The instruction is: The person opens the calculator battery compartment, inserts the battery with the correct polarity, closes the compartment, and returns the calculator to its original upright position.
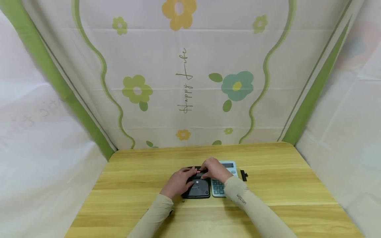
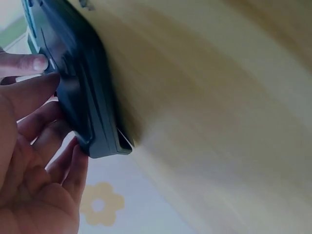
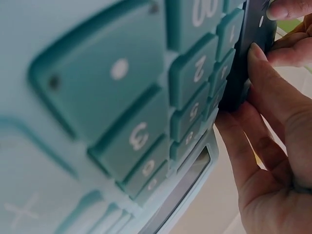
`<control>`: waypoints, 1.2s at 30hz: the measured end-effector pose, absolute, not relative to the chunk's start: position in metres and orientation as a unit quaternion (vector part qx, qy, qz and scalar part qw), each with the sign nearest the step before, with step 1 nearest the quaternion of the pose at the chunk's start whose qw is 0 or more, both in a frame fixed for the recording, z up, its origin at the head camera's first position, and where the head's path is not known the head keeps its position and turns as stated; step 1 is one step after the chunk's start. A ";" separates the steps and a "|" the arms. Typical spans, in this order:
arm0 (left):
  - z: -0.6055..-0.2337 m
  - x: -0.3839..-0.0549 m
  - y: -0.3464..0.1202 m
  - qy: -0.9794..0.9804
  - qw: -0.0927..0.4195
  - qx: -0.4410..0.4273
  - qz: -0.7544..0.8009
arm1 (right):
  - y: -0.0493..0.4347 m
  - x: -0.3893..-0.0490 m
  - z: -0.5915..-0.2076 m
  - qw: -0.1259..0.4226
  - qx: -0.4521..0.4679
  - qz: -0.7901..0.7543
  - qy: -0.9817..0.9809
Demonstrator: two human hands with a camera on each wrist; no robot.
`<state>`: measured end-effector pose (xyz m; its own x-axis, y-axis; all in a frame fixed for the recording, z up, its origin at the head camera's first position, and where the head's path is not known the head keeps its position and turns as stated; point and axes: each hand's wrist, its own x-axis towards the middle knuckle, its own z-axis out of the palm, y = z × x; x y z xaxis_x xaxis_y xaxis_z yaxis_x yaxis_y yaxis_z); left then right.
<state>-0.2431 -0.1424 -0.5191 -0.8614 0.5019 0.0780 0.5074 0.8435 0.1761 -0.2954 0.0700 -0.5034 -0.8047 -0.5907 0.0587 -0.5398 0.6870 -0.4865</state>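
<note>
A black calculator (image 1: 198, 191) lies face down on the wooden table, its back up. My left hand (image 1: 178, 182) holds its left side, thumb on the back and fingers at the far edge, as the left wrist view shows. From the far right corner my right hand (image 1: 215, 169) grips it, thumb on the back (image 3: 251, 34) and fingers along the edge. A small red spot (image 1: 198, 171) shows between both hands' fingertips; its kind is hidden by the fingers. Under my right wrist sits a light blue calculator (image 1: 218, 189), keys up, partly covered by the hand.
Right of the blue calculator lies a narrow black strip-like piece (image 1: 243, 175) with a small dark bit (image 1: 246, 175) beside it. A tiny dark speck (image 1: 183, 201) is near the black calculator's front edge. Flower-printed white cloth (image 1: 160, 115) encloses the table (image 1: 134, 185) behind and at both sides.
</note>
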 end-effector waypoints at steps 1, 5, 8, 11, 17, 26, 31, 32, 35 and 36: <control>-0.519 -0.243 -0.142 -0.960 0.006 -0.261 -0.101 | 0.070 -0.295 -0.504 0.052 -0.309 -0.247 0.917; -0.520 -0.244 -0.143 -0.958 -0.009 -0.250 -0.138 | 0.070 -0.295 -0.505 0.045 -0.316 -0.232 0.919; -0.522 -0.246 -0.146 -0.956 -0.010 -0.238 -0.174 | 0.071 -0.294 -0.504 0.039 -0.318 -0.226 0.920; -0.524 -0.248 -0.151 -0.952 -0.009 -0.232 -0.198 | 0.071 -0.292 -0.503 0.042 -0.314 -0.230 0.920; -0.524 -0.252 -0.159 -0.946 -0.012 -0.256 -0.200 | 0.070 -0.287 -0.501 0.046 -0.313 -0.204 0.927; -0.518 -0.254 -0.164 -0.945 -0.053 -0.240 -0.214 | 0.071 -0.283 -0.501 0.011 -0.337 -0.153 0.929; -0.519 -0.256 -0.165 -0.944 -0.060 -0.233 -0.224 | 0.069 -0.281 -0.502 -0.006 -0.347 -0.134 0.928; -0.520 -0.256 -0.165 -0.944 -0.062 -0.233 -0.227 | 0.069 -0.280 -0.501 -0.011 -0.350 -0.124 0.928; -0.523 -0.258 -0.165 -0.941 -0.061 -0.230 -0.239 | 0.068 -0.278 -0.501 -0.027 -0.357 -0.089 0.929; -0.523 -0.258 -0.165 -0.941 -0.062 -0.228 -0.243 | 0.068 -0.277 -0.501 -0.032 -0.358 -0.079 0.930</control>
